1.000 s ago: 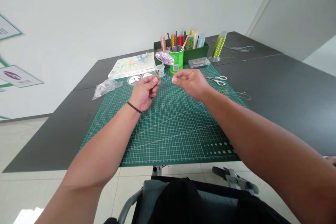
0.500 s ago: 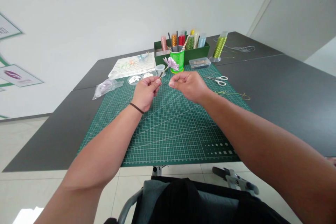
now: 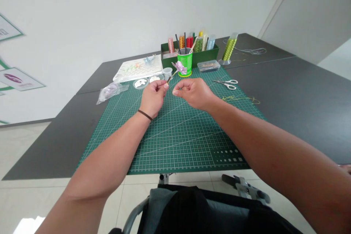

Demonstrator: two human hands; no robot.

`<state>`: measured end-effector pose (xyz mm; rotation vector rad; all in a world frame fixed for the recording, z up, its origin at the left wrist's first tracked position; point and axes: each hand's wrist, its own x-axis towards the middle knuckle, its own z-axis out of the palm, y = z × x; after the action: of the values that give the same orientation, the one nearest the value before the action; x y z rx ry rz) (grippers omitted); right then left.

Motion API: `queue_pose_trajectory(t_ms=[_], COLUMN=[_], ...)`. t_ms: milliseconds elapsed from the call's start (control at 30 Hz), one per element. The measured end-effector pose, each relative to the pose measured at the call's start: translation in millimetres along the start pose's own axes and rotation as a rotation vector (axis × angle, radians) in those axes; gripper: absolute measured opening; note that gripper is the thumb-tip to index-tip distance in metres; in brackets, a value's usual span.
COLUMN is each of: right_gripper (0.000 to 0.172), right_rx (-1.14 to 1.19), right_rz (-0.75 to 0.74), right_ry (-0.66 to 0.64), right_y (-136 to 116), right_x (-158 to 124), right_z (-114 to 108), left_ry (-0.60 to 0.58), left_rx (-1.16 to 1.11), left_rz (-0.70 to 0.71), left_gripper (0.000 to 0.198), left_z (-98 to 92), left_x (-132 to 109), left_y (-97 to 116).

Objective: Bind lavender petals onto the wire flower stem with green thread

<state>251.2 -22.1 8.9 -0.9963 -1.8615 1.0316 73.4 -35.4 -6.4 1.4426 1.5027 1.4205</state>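
Observation:
My left hand (image 3: 152,97) pinches the thin stem of a small pale purple paper flower (image 3: 179,67), which leans up and to the right above the green cutting mat (image 3: 175,131). My right hand (image 3: 193,92) is just to the right of it, fingers curled in a pinch near the stem's lower end; what it holds, perhaps a fine wire, is too thin to make out. Both hands hover over the far middle of the mat.
A green cup of tools (image 3: 184,64) and a green organiser box (image 3: 192,53) with thread spools stand behind. Scissors (image 3: 227,83), loose gold wire (image 3: 241,98), a green wire spool (image 3: 228,49), a small clear box (image 3: 208,65), petal dishes (image 3: 140,83), a plastic bag (image 3: 109,90) and a sheet (image 3: 138,67) lie around.
The flower has tilted down and to the right and turned from facing me to side-on. My right hand has moved left, closer to my left hand.

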Motion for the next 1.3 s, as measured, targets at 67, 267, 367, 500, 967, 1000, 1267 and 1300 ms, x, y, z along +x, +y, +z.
queue_pose_trajectory(t_ms=[67,267,367,500,967,1000,1267,1300], right_gripper=[0.015,0.013,0.014,0.015,0.011,0.011,0.011,0.011], right_rx=[0.000,-0.058,-0.107,-0.187,-0.377,-0.378,-0.415,-0.414], right_rz=[-0.006,-0.009,-0.038,-0.066,-0.168,-0.165,-0.126,-0.121], right_ry=[-0.012,-0.023,-0.012,0.009,0.072,0.073,0.083,0.084], right_y=[0.5,1.5,0.7,-1.4,12.9,14.3,18.4,18.9], right_x=[-0.5,-1.1,-1.0,-0.9,8.4,9.1,10.2,10.4], right_z=[0.9,1.3,-0.2,-2.9,-16.3,-16.9,-19.3,-19.5], left_ry=[0.010,0.000,-0.036,-0.097,-0.311,-0.336,-0.440,-0.442], left_rx=[0.063,0.408,0.552,0.666,0.913,0.925,0.943,0.938], left_rz=[0.038,0.278,0.416,0.510,0.542,0.530,0.492,0.501], left_gripper=[0.004,0.010,0.008,0.011,0.020,0.022,0.022,0.022], left_z=[-0.5,-5.3,-8.6,-11.1,-13.9,-13.6,-11.2,-11.4], left_x=[-0.2,-2.2,-3.9,-5.5,-10.2,-10.6,-11.2,-10.9], left_y=[-1.1,-4.8,-5.7,-7.6,3.0,4.7,9.9,9.3])
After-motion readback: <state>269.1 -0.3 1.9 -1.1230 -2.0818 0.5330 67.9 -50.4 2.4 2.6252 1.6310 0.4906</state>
